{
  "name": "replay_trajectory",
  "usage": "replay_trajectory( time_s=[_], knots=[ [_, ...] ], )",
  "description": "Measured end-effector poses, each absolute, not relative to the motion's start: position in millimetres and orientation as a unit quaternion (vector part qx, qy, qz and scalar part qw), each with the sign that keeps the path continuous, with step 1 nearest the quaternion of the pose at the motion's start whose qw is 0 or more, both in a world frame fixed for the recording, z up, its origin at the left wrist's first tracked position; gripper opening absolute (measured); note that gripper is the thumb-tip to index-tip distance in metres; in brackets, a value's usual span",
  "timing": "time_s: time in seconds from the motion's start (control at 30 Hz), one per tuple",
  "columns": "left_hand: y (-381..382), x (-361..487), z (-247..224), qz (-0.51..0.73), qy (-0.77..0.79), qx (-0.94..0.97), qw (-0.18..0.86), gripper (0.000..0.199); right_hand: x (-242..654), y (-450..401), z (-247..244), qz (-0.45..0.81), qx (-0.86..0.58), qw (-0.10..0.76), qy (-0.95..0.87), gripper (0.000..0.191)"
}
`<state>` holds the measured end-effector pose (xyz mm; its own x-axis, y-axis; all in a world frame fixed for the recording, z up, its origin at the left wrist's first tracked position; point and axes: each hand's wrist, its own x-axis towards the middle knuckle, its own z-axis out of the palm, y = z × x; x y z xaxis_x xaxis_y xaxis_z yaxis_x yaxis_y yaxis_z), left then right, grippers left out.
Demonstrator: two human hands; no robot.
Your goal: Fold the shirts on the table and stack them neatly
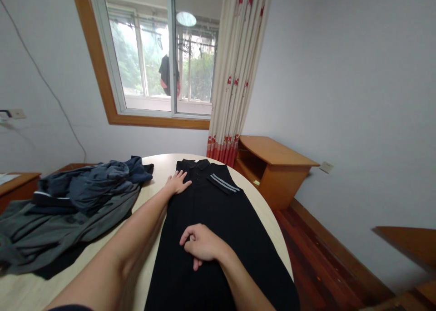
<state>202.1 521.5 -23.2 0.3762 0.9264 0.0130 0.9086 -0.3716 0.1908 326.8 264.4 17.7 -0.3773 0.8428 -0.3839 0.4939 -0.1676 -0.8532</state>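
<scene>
A heap of clothes [81,197], grey and dark blue, covers the left side of the table [150,193]; to its right a pale strip of tabletop runs along the shirt, with the left forearm reaching across it. The left hand [177,182] lies flat toward the table's far rim, fingers spread apart on the upper chest of a black polo shirt [218,215]. This shirt takes up the table's middle, from near the far rim down to the near side, its long edges fairly straight. The right hand [201,243] is over the table's centre, fingers loosely curled; whether their tips meet, or the hand touches the cloth, I cannot tell. Right of the shirt, a narrow pale margin follows the table's curved rim and thins toward the near side, where the cloth reaches it. The shirt looks smooth, collar up at the table's far end, button placket showing, and one sleeve folded inward, its cuff crossed by two grey stripes.
</scene>
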Motion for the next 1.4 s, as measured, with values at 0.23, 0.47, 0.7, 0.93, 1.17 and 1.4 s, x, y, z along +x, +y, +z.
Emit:
replay_trajectory(
  time_s=[0.23, 0.47, 0.7, 0.93, 1.17, 1.4],
  knots=[
    [522, 200, -25, 0.056, 0.552, 0.830, 0.059, 0.078, 321, 266, 15, 0.561, -0.527, 0.167, -0.616, 0.023],
    [531, 191, -22, 0.050, 0.563, 0.823, 0.057, 0.075, 317, 274, 20, 0.561, -0.521, 0.156, -0.624, 0.023],
    [553, 174, -20, 0.043, 0.587, 0.806, 0.058, 0.074, 318, 287, 18, 0.552, -0.497, 0.194, -0.641, 0.026],
    [565, 167, -15, 0.029, 0.598, 0.799, 0.064, 0.075, 323, 283, 16, 0.548, -0.471, 0.192, -0.664, 0.023],
    [522, 170, -8, 0.036, 0.578, 0.814, 0.042, 0.070, 324, 282, 16, 0.542, -0.459, 0.200, -0.675, 0.022],
    [432, 161, -16, 0.037, 0.529, 0.848, 0.001, 0.066, 324, 278, 15, 0.502, -0.449, 0.207, -0.709, 0.024]
  ],
)
